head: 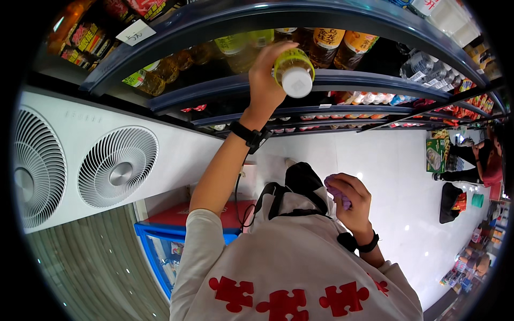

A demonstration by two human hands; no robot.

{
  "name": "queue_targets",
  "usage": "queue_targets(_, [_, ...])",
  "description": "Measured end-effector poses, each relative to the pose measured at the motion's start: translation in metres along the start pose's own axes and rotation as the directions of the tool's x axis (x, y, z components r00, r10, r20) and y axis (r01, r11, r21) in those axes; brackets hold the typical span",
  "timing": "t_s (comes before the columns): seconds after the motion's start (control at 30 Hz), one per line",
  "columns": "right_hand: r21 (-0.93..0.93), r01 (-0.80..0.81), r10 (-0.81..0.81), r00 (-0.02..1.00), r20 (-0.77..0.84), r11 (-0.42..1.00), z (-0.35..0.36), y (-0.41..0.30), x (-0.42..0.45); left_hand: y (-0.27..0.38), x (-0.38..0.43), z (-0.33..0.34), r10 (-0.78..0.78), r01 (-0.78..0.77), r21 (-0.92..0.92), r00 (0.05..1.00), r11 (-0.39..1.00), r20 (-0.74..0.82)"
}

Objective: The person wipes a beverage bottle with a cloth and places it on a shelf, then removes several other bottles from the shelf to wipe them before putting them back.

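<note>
My left hand reaches up to a shelf and grips a tea bottle with a yellow-green label and a white cap. Its cap points toward me. Directly behind it are bottles with green labels and amber tea bottles with orange-yellow labels, standing on the shelf. Lower down, my right hand is near my body at the right, its fingers closed around a crumpled purple cloth. The left hand hides part of the bottle's side.
A white appliance with two round fan grilles stands left of the shelves. Below it is a blue-framed cooler. Clear bottles fill the shelf's right side. Far right, a person is near a green carton and a black bag.
</note>
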State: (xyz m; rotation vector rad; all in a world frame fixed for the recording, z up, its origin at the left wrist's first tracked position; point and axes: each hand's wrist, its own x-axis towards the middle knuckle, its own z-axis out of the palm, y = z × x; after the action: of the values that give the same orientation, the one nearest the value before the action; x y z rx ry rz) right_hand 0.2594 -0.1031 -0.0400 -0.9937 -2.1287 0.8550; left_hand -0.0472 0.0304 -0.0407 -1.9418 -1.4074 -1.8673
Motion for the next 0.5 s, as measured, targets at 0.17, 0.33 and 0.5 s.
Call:
queue_targets(0.17, [0.004, -0.031, 0.031, 0.999, -0.018, 1.0, -0.001, 0.004, 0.007, 0.0, 0.004, 0.017, -0.047, 0.054, 0.078, 0.995, 0.996, -0.09])
queue_targets(0.33, [0.02, -0.036, 0.036, 0.999, 0.005, 0.999, 0.002, 0.006, 0.012, 0.003, 0.008, 0.023, -0.064, 0.076, 0.104, 0.991, 0.992, -0.12])
queue_targets(0.5, [0.007, -0.014, 0.014, 1.0, -0.002, 1.0, 0.003, 0.011, 0.015, 0.0, 0.004, 0.025, -0.195, 0.211, 0.212, 0.976, 0.954, -0.098])
